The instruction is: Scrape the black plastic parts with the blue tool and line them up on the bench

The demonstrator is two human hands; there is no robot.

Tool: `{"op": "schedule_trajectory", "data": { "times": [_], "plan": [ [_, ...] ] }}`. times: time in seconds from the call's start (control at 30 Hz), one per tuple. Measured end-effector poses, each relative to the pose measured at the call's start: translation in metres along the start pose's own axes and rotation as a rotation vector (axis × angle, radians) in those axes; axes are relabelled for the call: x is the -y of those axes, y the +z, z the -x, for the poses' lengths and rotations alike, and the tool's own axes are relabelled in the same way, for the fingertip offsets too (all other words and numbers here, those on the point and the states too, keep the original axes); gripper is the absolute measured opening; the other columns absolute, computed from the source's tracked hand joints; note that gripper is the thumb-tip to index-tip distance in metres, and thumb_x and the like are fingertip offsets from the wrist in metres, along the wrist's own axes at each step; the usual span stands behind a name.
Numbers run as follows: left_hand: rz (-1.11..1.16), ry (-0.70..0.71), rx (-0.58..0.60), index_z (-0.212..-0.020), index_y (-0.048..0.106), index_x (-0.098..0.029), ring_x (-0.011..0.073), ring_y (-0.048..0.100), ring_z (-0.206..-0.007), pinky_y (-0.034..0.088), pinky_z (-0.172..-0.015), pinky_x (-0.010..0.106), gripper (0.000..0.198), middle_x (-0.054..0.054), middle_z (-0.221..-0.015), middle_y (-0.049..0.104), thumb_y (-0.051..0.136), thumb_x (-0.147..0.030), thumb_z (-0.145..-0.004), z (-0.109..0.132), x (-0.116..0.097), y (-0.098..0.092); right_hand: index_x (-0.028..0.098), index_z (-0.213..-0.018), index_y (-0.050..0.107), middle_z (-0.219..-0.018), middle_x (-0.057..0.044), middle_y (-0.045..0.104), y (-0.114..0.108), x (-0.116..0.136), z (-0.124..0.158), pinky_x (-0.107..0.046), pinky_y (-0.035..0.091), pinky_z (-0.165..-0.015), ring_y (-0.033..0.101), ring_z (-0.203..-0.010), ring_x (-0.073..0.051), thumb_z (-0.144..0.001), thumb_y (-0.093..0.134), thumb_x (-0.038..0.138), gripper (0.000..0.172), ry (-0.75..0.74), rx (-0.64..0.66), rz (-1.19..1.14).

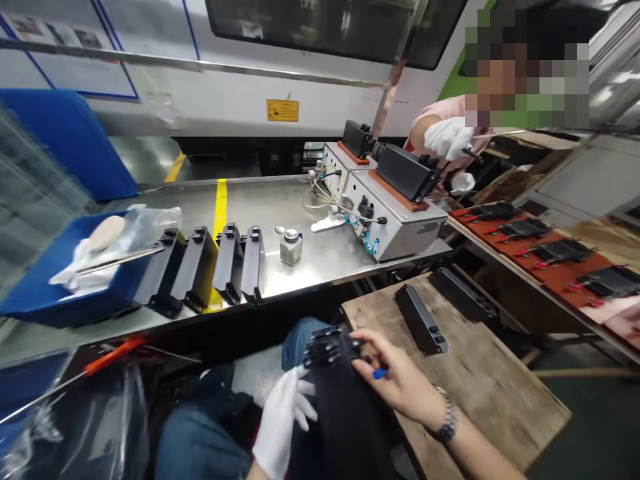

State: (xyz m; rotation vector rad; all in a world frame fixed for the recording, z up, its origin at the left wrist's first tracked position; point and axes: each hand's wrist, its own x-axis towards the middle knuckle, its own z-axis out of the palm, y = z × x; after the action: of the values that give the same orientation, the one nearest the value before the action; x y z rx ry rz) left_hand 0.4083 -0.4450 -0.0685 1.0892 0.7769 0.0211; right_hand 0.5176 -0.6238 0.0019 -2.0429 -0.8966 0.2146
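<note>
A long black case (pixel 345 413) stands tilted in front of my lap, with black connectors (pixel 327 347) at its far end. My bare right hand (pixel 393 373), with a metal watch at the wrist, is closed around the right side of that end. A small blue-tipped item (pixel 380 373) pokes out between its fingers; its kind is hidden. On the left side, my white-gloved left hand (pixel 283 417) has its fingers apart, the fingertips reaching the case near the connectors. Whether they press on it I cannot tell.
Several black cases (pixel 193 270) stand on the metal bench beside a blue bin (pixel 100 303) and a small bottle (pixel 291 248). Two more lie on a wooden board (pixel 480 380). A gloved co-worker (pixel 445 137) works behind grey test boxes (pixel 400 230). An orange-handled screwdriver (pixel 113 355) lies left.
</note>
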Motion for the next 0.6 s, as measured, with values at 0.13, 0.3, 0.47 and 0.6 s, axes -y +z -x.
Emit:
{"op": "schedule_trajectory", "data": {
  "times": [0.13,0.3,0.47,0.6],
  "plan": [
    [-0.089,0.006,-0.009,-0.113,0.053,-0.001,0.0163,0.056,-0.053,0.041,-0.043,0.025,0.098,0.016,-0.080,0.066,0.059,-0.081,-0.056,-0.001,-0.004,0.001,0.018,-0.115,0.050,-0.065,0.000,0.057,-0.040,-0.062,0.040,-0.026,0.046,-0.055,0.058,-0.057,-0.015,-0.091,0.039,0.039,0.033,0.216,-0.006,0.321],
    [-0.101,0.052,0.005,-0.117,0.050,0.000,0.0155,0.057,-0.057,0.043,-0.046,0.024,0.090,0.017,-0.084,0.066,0.055,-0.076,-0.068,-0.005,-0.005,-0.010,0.016,-0.118,0.053,-0.102,-0.011,0.069,-0.036,-0.128,0.068,-0.032,0.052,-0.075,0.068,-0.088,-0.022,-0.087,0.035,0.025,0.038,0.412,0.246,0.592],
    [-0.086,0.031,-0.031,-0.117,0.050,-0.002,0.0155,0.056,-0.057,0.042,-0.048,0.025,0.087,0.015,-0.082,0.066,0.055,-0.074,-0.070,-0.006,-0.013,-0.013,0.020,-0.119,0.057,-0.110,-0.007,0.068,-0.026,-0.149,0.075,-0.031,0.052,-0.079,0.067,-0.095,-0.022,-0.081,0.044,0.021,0.040,0.513,0.307,0.626],
    [-0.047,0.001,-0.100,-0.113,0.053,-0.002,0.0156,0.055,-0.056,0.041,-0.048,0.025,0.093,0.013,-0.080,0.066,0.060,-0.078,-0.060,-0.002,-0.026,-0.008,0.024,-0.126,0.053,-0.089,-0.003,0.071,-0.050,-0.157,0.077,-0.030,0.052,-0.073,0.068,-0.084,-0.021,-0.087,0.046,0.041,0.043,0.647,0.254,0.687]
  ]
}}
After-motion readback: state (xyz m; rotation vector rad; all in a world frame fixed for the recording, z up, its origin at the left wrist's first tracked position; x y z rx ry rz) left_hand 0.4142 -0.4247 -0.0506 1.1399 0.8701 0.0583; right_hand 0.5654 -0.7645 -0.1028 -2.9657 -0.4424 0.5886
